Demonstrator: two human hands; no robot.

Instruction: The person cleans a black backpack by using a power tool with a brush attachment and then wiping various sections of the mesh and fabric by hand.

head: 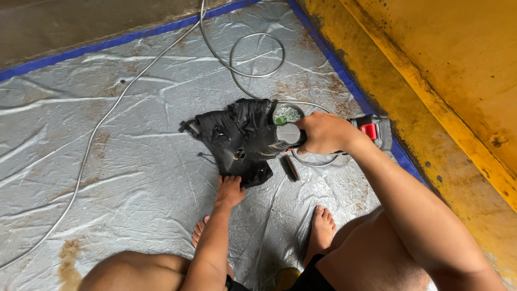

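A black plastic part (pixel 237 134), irregular and shell-like, lies on a grey tarp (pixel 134 151). My left hand (pixel 230 191) presses down on its near edge, fingers flat. My right hand (pixel 323 133) grips a power tool (pixel 377 129) with a grey body and a red switch. The tool's silver front end (pixel 283 137) rests against the black part. A small round container with a green spot (pixel 285 114) sits just behind the tool's nose.
A grey cable (pixel 253 54) loops across the tarp behind the part and trails off to the left. A small dark stick-like piece (pixel 292 167) lies by the part. My bare feet (pixel 322 229) rest on the tarp. A yellow rusty wall (pixel 447 81) runs along the right.
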